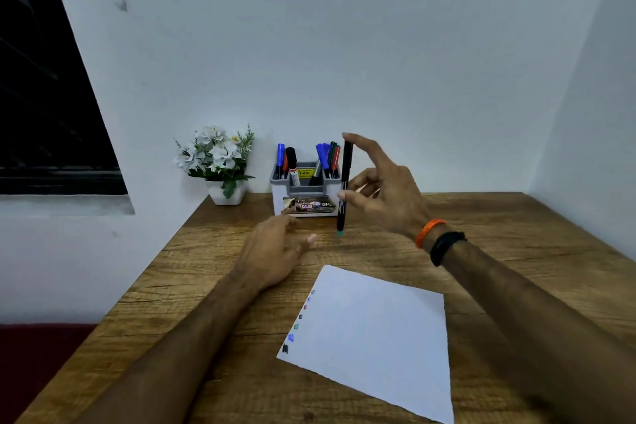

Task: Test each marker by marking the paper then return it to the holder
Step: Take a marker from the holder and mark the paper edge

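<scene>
My right hand [382,189] pinches a black marker [345,182] between index finger and thumb, holding it upright with its green end down, just right of the holder. The grey and white holder [304,189] stands at the back of the desk with several blue, red, black and green markers [323,158] in it. My left hand [275,248] rests on the desk in front of the holder, fingers relaxed and holding nothing. The white paper [375,334] lies near me, with a column of small coloured marks [299,320] along its left edge.
A small white pot of artificial white flowers [220,165] stands left of the holder by the wall. The wooden desk [192,286] ends at the left, with a dark window [44,96] beyond. Walls close in behind and at the right.
</scene>
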Available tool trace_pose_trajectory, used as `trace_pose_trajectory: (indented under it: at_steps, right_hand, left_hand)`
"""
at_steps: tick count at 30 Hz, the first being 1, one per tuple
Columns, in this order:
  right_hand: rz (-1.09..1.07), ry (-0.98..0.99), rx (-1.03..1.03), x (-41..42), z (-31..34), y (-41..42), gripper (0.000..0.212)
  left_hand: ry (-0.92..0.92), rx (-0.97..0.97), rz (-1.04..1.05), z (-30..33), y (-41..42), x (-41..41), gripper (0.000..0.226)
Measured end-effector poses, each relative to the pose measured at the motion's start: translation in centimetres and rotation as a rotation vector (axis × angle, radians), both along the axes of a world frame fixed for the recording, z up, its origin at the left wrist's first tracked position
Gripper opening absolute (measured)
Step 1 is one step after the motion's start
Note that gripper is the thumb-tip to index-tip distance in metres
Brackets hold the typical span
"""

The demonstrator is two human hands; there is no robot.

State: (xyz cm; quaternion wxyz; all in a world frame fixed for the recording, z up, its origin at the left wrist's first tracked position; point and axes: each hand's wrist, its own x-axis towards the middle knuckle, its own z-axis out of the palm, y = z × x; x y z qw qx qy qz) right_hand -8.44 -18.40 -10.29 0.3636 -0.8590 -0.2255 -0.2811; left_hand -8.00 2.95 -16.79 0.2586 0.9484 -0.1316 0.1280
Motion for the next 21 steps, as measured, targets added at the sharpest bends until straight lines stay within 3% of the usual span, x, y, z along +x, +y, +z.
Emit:
trace_pose_trajectory:
  at_steps: [5,16,21]
  right_hand:
    - [-0.07,-0.059,0.031,4.0,1.7,0.4,0.085]
    - [-0.213,-0.168,-0.027,10.0,3.1,1.5,0.084]
    - [-0.218,0.026,-0.166,10.6,0.7,1.3,0.053]
  left_hand:
    - [0.031,0.208,-0.013,-1.8,0.3,2.0,0.065]
    - [0.018,0.225,0.008,-2.9,0.5,3.0,0.068]
    - [0.029,0.234,0.006,-2.8,0.4,3.0,0.068]
